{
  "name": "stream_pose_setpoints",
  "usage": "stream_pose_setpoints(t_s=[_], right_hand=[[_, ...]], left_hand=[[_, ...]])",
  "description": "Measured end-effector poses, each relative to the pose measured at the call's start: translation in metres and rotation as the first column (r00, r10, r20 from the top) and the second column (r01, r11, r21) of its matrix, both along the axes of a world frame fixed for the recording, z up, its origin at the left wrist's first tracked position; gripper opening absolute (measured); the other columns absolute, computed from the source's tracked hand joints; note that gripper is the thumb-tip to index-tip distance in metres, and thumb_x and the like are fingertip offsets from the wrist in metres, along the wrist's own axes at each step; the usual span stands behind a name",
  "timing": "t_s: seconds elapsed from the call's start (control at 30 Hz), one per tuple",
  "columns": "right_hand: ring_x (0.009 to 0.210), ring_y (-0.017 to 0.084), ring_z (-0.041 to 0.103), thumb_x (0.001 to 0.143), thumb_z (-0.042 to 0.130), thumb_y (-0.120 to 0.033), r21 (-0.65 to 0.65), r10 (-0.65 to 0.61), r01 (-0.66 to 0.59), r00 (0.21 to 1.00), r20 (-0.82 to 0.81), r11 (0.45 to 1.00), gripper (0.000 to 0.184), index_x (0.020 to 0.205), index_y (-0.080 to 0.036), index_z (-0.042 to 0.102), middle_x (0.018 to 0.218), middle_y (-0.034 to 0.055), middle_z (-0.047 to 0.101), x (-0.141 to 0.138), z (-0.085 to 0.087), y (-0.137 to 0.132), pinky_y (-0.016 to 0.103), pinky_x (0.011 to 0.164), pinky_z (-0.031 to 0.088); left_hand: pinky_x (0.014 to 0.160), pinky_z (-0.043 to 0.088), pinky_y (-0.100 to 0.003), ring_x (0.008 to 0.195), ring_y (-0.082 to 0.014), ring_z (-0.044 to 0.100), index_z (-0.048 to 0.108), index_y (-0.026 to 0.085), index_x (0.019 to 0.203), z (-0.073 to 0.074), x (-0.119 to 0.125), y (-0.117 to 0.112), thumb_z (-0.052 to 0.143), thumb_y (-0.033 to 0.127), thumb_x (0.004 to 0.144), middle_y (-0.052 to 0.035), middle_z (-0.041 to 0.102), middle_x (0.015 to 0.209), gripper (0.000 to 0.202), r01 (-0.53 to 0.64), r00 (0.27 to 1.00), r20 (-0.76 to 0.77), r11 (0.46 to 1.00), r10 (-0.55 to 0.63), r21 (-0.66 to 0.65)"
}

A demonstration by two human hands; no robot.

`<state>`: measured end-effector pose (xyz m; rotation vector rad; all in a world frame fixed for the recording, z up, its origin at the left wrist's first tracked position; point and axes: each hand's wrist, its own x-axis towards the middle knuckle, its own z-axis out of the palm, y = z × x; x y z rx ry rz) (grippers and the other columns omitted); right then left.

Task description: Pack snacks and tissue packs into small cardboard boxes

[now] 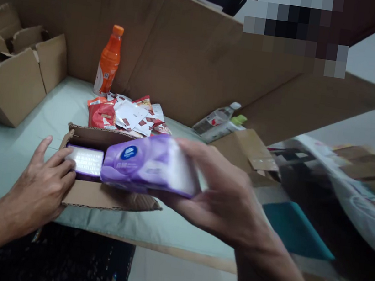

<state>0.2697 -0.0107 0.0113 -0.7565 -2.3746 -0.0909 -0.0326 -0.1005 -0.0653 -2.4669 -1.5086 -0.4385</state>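
Observation:
A purple tissue pack (136, 163) is gripped at its right end by my right hand (225, 191), thumb below and fingers over the far side. Its left end hangs tilted over an open cardboard box (104, 195). Inside the box, at the left, sits another pack (87, 162) with a shiny, whitish top and purple edges. My left hand (44, 174) holds the box's left wall, some fingertips reaching over the rim to the pack inside. The right hand and the end of its pack are blurred.
An orange drink bottle (108, 63) stands behind a heap of snack packets (128, 114). Clear bottle (216, 119) leans at the back right beside another carton (241, 150). Cardboard boxes (18, 83) stand left; a tall cardboard panel (185, 52) closes the back. A teal item (296, 228) lies right.

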Motion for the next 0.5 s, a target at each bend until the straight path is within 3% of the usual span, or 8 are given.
stream_pose_setpoints(t_s=[0.1,0.2,0.27,0.33,0.4,0.5], right_hand=[[0.101,0.032,0.071,0.088,0.071,-0.037,-0.044,-0.03,0.045,0.955,0.296,0.998,0.044,0.127,-0.02,0.059,0.113,0.0135,0.075,-0.028,-0.002,0.005,0.043,0.085,0.052],[0.096,0.031,0.07,0.083,0.076,-0.034,-0.165,-0.02,0.137,0.824,0.566,0.977,0.037,0.113,-0.017,0.062,0.107,0.0138,0.075,-0.057,-0.013,0.016,0.039,0.083,0.049],[0.097,0.032,0.07,0.083,0.078,-0.034,-0.235,0.01,0.208,0.727,0.687,0.949,0.036,0.11,-0.016,0.064,0.108,0.0151,0.076,-0.076,-0.026,0.023,0.04,0.085,0.049],[0.098,0.033,0.072,0.085,0.078,-0.039,-0.316,0.059,0.261,0.68,0.731,0.912,0.039,0.113,-0.016,0.066,0.111,0.0171,0.076,-0.087,-0.039,0.029,0.042,0.085,0.051],[0.101,0.034,0.072,0.088,0.075,-0.045,-0.402,0.116,0.252,0.707,0.697,0.88,0.044,0.119,-0.015,0.067,0.115,0.0187,0.076,-0.086,-0.048,0.031,0.045,0.086,0.054],[0.115,0.035,0.07,0.094,0.068,-0.041,-0.431,0.121,0.111,0.871,0.477,0.896,0.043,0.13,-0.017,0.066,0.128,0.0177,0.073,-0.06,-0.046,0.024,0.05,0.097,0.054]], left_hand=[[0.117,0.034,-0.075,0.117,-0.0426,0.065,0.077,0.013,0.088,-0.001,0.003,-0.003,0.069,0.017,0.063,-0.0166,0.077,0.102,0.026,-0.006,0.998,-0.057,1.0,0.007,0.017],[0.118,0.033,-0.073,0.117,-0.0413,0.065,0.076,0.015,0.087,-0.001,0.002,-0.003,0.071,0.018,0.064,-0.0157,0.076,0.1,0.023,-0.006,0.999,-0.052,1.0,0.007,0.016],[0.119,0.032,-0.074,0.118,-0.0413,0.064,0.075,0.016,0.085,-0.001,0.0,-0.002,0.07,0.017,0.065,-0.0149,0.076,0.101,0.021,0.003,0.999,-0.036,1.0,-0.003,0.001],[0.118,0.031,-0.076,0.12,-0.042,0.064,0.074,0.017,0.086,-0.001,-0.002,-0.001,0.069,0.016,0.065,-0.0148,0.075,0.103,0.021,0.024,0.999,-0.021,0.999,-0.024,-0.023],[0.119,0.031,-0.076,0.121,-0.0427,0.063,0.073,0.016,0.087,-0.003,-0.004,-0.001,0.069,0.015,0.066,-0.0155,0.075,0.104,0.022,0.048,0.999,-0.008,0.998,-0.049,-0.039],[0.122,0.03,-0.073,0.126,-0.0429,0.061,0.072,0.014,0.094,-0.005,-0.008,-0.001,0.07,0.012,0.067,-0.016,0.075,0.107,0.027,0.113,0.993,0.041,0.993,-0.112,-0.02]])
